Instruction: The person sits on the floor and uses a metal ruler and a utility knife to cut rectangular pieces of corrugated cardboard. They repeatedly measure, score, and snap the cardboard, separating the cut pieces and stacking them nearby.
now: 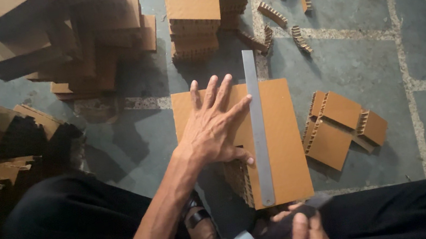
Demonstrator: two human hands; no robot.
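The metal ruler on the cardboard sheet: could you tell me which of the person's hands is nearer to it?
Left. The left hand presses flat beside the metal ruler, fingertips touching its edge; the right hand holds a dark tool just below its near end.

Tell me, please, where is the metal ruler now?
In the head view, the metal ruler lies lengthwise on the brown cardboard sheet at centre, just right of the left hand, whose fingertips touch its edge.

Stone floor in dim light

The floor (358,56) is laid in large grey-green slabs with pale, rough mortar joints (uneven in width); light falls from above, leaving deep shadow along the left and lower edges. No wall or window shows.
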